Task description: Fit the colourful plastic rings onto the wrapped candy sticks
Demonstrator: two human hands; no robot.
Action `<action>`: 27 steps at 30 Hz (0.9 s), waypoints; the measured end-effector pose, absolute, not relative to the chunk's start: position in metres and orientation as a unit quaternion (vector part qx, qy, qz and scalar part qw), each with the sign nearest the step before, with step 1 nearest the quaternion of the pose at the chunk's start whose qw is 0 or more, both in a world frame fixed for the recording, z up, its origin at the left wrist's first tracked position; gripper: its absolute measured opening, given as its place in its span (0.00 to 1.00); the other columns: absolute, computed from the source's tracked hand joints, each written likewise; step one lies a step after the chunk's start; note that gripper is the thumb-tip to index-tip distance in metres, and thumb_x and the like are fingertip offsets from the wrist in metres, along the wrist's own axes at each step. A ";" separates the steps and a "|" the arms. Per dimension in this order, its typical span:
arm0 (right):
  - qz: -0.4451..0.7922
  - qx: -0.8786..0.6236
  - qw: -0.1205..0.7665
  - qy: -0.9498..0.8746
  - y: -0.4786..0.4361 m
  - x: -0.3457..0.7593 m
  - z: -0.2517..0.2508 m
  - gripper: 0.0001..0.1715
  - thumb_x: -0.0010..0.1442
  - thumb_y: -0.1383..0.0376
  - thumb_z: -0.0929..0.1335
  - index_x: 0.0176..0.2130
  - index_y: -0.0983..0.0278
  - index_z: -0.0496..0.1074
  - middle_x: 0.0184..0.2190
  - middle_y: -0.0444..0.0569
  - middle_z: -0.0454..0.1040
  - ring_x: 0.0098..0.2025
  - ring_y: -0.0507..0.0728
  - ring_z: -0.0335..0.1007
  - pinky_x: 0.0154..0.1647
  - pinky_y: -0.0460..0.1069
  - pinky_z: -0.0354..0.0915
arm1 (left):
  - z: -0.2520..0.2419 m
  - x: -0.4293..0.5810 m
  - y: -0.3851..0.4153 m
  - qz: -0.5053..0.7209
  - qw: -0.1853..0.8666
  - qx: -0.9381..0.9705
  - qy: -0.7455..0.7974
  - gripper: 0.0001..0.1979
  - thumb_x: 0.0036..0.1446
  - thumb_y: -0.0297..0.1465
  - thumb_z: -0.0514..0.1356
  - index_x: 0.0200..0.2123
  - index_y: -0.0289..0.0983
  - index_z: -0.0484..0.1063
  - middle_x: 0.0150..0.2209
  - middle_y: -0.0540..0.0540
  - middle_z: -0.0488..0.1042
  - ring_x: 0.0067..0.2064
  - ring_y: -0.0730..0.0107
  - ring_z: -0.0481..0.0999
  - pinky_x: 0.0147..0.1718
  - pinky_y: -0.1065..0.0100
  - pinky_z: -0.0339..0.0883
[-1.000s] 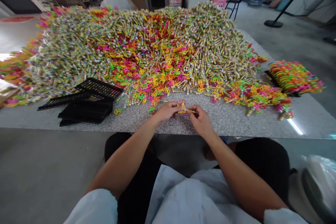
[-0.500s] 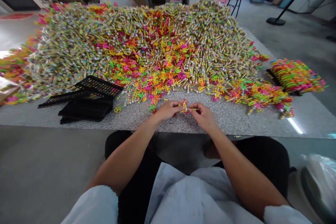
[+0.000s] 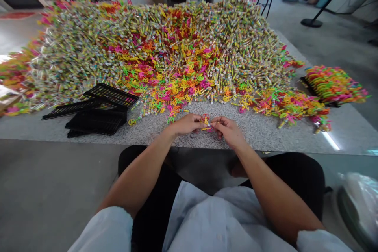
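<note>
Close to the table's front edge, my left hand [image 3: 187,124] pinches a small yellow plastic piece [image 3: 206,121] between thumb and fingers. Right beside it, my right hand [image 3: 228,129] is closed on a thin, yellowish printed tube, mostly covered by the fingertips. The two pieces meet or nearly meet between my hands; whether they are joined I cannot tell. A red ring-shaped plastic piece [image 3: 205,117] shows just behind the fingertips, and a bit of pink lies below them.
A wide heap of small printed tubes [image 3: 251,39] and bright plastic pieces [image 3: 177,82] covers most of the speckled table [image 3: 153,134]. Black slatted trays [image 3: 97,120] lie stacked at left. At right stands a black tray filled with upright colourful pieces [image 3: 333,84].
Both hands stay at the same place. My fingers have drawn slightly closer together around the small pieces, and the right fingers have curled a little lower.
</note>
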State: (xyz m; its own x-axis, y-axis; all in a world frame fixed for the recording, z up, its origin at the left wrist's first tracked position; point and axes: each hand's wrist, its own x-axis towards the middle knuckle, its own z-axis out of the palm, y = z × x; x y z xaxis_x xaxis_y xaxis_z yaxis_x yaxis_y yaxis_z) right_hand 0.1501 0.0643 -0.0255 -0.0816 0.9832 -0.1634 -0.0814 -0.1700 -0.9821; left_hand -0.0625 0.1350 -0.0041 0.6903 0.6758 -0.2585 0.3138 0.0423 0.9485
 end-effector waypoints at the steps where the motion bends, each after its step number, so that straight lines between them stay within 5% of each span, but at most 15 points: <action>1: 0.578 -0.500 0.451 -0.462 0.064 0.150 -0.026 0.15 0.58 0.54 0.73 0.40 0.60 0.73 0.20 0.37 0.63 0.19 0.49 0.55 0.19 0.46 0.55 | -0.003 -0.064 0.135 0.136 0.627 0.676 0.362 0.19 0.55 0.47 0.67 0.36 0.36 0.75 0.30 0.50 0.71 0.29 0.73 0.71 0.30 0.69 0.68; 8: 0.542 -0.508 0.422 -0.520 0.068 0.151 -0.032 0.13 0.61 0.55 0.71 0.42 0.60 0.74 0.21 0.38 0.65 0.19 0.50 0.56 0.19 0.45 0.55 | 0.005 -0.063 0.129 0.162 0.604 0.683 0.376 0.25 0.65 0.49 0.57 0.58 0.42 0.68 0.29 0.51 0.68 0.28 0.71 0.68 0.27 0.70 0.64; 15: 0.448 -0.507 0.387 -0.627 0.067 0.154 -0.024 0.14 0.61 0.56 0.72 0.45 0.59 0.76 0.32 0.44 0.77 0.27 0.52 0.67 0.29 0.48 0.64 | 0.009 -0.058 0.126 0.193 0.487 0.774 0.355 0.16 0.69 0.44 0.52 0.47 0.39 0.70 0.37 0.48 0.72 0.36 0.70 0.70 0.36 0.68 0.65; 27: 0.184 -0.455 0.336 -0.804 0.069 0.170 -0.010 0.11 0.69 0.61 0.67 0.49 0.62 0.74 0.41 0.52 0.77 0.36 0.56 0.72 0.41 0.51 0.67 | 0.000 -0.048 0.124 0.191 0.569 0.722 0.344 0.16 0.68 0.46 0.53 0.46 0.40 0.65 0.30 0.53 0.67 0.25 0.75 0.65 0.24 0.72 0.60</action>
State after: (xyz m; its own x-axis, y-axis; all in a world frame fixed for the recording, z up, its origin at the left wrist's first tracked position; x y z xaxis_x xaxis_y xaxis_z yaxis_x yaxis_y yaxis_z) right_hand 0.1699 0.0686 -0.0100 -0.3611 0.8549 0.3726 0.6075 0.5187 -0.6016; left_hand -0.0478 0.1236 -0.0002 0.6903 0.7141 -0.1166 0.2804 -0.1155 0.9529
